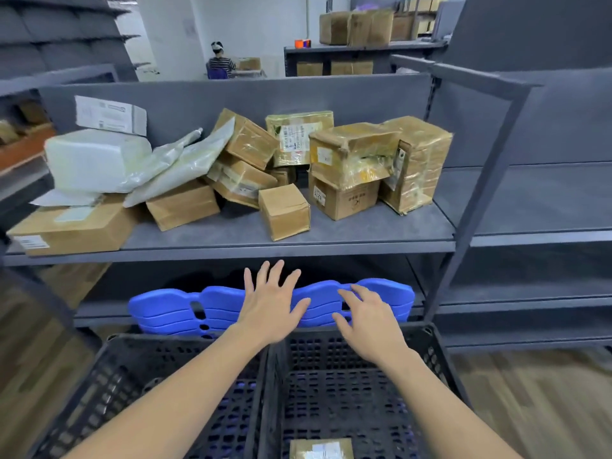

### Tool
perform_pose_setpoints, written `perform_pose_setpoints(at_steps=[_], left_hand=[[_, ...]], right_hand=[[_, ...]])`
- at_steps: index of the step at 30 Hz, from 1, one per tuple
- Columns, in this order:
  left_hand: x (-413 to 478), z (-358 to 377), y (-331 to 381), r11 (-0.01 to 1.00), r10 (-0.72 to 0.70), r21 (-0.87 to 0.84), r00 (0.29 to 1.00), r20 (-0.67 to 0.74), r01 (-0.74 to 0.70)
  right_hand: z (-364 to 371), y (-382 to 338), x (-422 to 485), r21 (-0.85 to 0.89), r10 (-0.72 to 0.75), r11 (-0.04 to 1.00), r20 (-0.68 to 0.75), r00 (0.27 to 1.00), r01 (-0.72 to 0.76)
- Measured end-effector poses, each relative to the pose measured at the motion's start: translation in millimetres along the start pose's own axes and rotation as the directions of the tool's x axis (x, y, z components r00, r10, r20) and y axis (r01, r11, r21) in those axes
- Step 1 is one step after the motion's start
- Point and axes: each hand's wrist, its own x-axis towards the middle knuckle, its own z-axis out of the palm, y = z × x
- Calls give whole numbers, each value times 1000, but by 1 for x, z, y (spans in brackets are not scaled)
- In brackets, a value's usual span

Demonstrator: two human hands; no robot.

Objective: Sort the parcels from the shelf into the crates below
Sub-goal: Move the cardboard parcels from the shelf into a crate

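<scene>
Several parcels lie on the grey shelf (331,238): brown cardboard boxes, among them a small box (284,212) near the front edge, taped boxes stacked at the right (351,154), and white plastic bags (178,164) at the left. Below stand two dark perforated crates, the left crate (139,379) and the right crate (331,385). One labelled parcel (321,448) lies in the right crate. My left hand (270,306) and my right hand (367,318) are raised above the crates' far rims, just below the shelf edge, fingers spread, holding nothing.
Blue plastic pieces (215,306) are stacked on the lower shelf behind the crates. A shelf upright (480,200) stands at the right, with more grey shelving beyond. A person (220,64) sits far back near more boxes.
</scene>
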Motion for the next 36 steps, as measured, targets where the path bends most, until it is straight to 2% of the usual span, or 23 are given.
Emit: perform_pose_setpoints(at_steps=[10,14,16,19,21,24,28,36], left_hand=[[83,-35,26,1000,-11,-18,996,-90,9],[130,-53,42,999,16,-26,974,-224,-22],[159,-65,47,998,61,-3,942,-330,-65],[211,-91,50,964,255,204,821,-511,-173],[242,-110,49,907,381,360,793,-476,-219],[275,-127,47,854,427,457,835,-347,-247],[291,-126,44,859,426,439,842,-331,-262],[295,-138,38,862,481,367,792,-377,-349]], right_hand=[[-43,43,77,13,-13,1000,-27,1000,14],[-53,67,109,92,6,996,-57,998,0],[-58,77,124,127,15,992,-68,998,-6],[-60,89,143,178,17,984,-69,997,-5],[-58,95,153,214,21,977,-68,997,-6],[-54,102,163,268,26,963,-63,998,-8],[-49,105,176,325,41,946,-76,996,-14],[-46,103,190,469,46,883,-138,989,25]])
